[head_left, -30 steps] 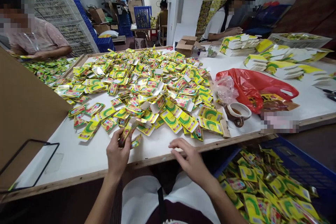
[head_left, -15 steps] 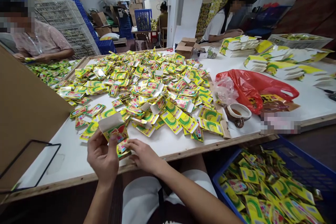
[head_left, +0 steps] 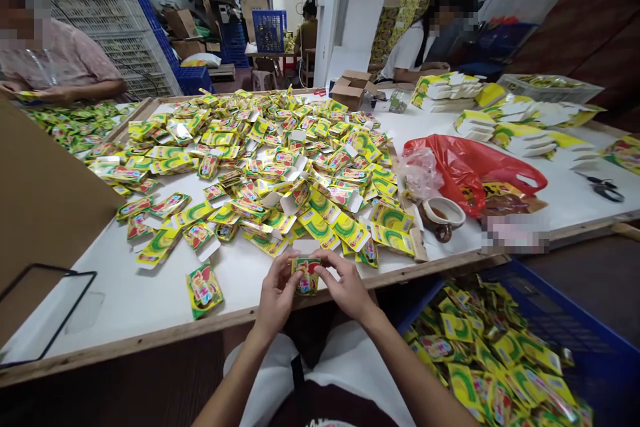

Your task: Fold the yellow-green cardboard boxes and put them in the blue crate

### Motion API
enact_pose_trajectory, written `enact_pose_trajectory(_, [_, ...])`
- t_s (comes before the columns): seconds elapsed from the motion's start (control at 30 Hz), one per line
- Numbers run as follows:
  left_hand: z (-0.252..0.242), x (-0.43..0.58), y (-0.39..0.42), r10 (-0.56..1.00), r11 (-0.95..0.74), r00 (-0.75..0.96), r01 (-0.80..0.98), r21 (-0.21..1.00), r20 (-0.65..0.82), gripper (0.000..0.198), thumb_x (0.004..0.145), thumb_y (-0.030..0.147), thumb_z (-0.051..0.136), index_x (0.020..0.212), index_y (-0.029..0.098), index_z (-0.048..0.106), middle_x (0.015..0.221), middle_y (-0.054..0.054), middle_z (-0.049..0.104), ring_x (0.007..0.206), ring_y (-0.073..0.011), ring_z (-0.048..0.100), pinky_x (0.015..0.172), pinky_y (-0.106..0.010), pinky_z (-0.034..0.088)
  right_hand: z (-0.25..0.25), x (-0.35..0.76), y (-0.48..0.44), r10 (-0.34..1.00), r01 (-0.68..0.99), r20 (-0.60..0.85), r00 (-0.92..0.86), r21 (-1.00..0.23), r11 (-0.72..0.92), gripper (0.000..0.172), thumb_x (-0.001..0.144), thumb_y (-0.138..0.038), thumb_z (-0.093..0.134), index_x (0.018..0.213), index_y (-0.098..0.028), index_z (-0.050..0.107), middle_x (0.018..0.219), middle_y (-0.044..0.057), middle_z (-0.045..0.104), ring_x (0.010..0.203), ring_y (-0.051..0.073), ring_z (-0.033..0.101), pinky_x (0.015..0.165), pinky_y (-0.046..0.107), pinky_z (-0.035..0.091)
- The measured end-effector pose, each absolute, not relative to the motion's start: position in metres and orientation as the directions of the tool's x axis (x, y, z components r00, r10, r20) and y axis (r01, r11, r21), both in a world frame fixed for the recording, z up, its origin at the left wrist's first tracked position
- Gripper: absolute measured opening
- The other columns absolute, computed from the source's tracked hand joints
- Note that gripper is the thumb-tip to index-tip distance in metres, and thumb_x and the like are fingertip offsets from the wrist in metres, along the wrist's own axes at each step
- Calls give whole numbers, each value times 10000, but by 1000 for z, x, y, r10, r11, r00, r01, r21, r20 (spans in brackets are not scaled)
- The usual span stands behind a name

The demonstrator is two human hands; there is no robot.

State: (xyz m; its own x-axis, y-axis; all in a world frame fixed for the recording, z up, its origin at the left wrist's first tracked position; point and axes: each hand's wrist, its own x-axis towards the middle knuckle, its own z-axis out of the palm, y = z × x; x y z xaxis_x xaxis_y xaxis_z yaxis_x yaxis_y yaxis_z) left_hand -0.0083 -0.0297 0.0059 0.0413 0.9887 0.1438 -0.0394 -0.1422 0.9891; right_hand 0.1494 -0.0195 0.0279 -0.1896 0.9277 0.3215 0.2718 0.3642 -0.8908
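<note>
Between my two hands, over the table's front edge, is a small yellow-green box [head_left: 306, 278] with a white flap standing up at its top. My left hand [head_left: 279, 290] grips its left side, thumb on the printed face. My right hand [head_left: 349, 285] holds the right side the same way. Another small box [head_left: 204, 290] lies flat on the white tabletop to the left of my hands. Behind them spreads a large heap of similar boxes [head_left: 260, 167], some with white flaps open.
Right of the heap are a cup [head_left: 443, 213], a red plastic bag [head_left: 465, 160], scissors [head_left: 605, 188] and stacked cartons [head_left: 445, 90]. A blue crate [head_left: 590, 340] of boxes stands lower right. Cardboard [head_left: 47, 213] and a black wire frame [head_left: 65, 313] are left. Other people sit beyond.
Both hands have moved right and come together on one box. A box now lies by itself on the tabletop at the left. The view has shifted slightly.
</note>
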Motion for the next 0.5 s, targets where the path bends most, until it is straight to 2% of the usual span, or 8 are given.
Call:
enact_pose_trajectory(0.07, [7,-11,-24,986,-165,25,-4,986,165,197,843,284,577,1014,185,587,1006,-61,646,943,-175,623,829,-288,489,30,150,-16,921,300,338,-194,-873,384,145,895,-219,502,870,-197,643,867,45,654,868,190,616,797,313,482])
enact_pose_trajectory(0.13, [11,-15,-19,984,-175,-15,11,985,175,143,834,275,590,930,171,614,945,-55,652,929,-174,621,845,-292,484,31,146,-14,921,295,360,-151,-873,389,142,894,-226,509,830,-198,633,851,42,644,871,188,612,807,311,475])
enact_pose_trajectory(0.2, [16,-19,-17,987,-160,-31,-30,987,159,192,824,257,604,1002,187,597,937,-49,656,922,-174,625,832,-297,492,30,140,-13,930,244,359,-79,-898,367,112,881,-220,532,966,-211,605,888,38,640,874,179,616,797,300,486])
enact_pose_trajectory(0.27, [19,-21,-16,988,-151,-23,-55,987,150,293,829,240,597,1118,217,557,970,-46,659,924,-172,628,821,-302,499,28,135,-12,935,208,351,-49,-912,353,229,875,-202,539,1103,-228,552,937,37,641,876,169,621,788,294,495])
enact_pose_trajectory(0.3, [21,-23,-17,986,-164,-14,-37,986,163,290,836,234,588,1124,223,565,990,-50,658,943,-175,624,836,-308,495,28,134,-13,930,207,361,-66,-907,367,233,880,-191,529,1108,-233,555,951,38,643,890,169,621,800,299,493])
enact_pose_trajectory(0.4, [22,-27,-20,967,-252,44,86,964,249,160,844,224,573,976,201,660,1047,-70,645,1033,-195,591,918,-331,460,32,134,-14,893,229,415,-172,-865,446,128,874,-190,548,958,-230,635,979,47,657,966,189,608,859,327,474])
enact_pose_trajectory(0.5, [24,-28,-24,955,-293,85,131,947,283,154,842,219,576,961,200,673,1077,-77,638,1064,-207,577,947,-352,446,38,135,-17,880,222,440,-181,-853,472,92,833,-216,622,919,-223,655,972,54,670,970,203,612,855,337,477])
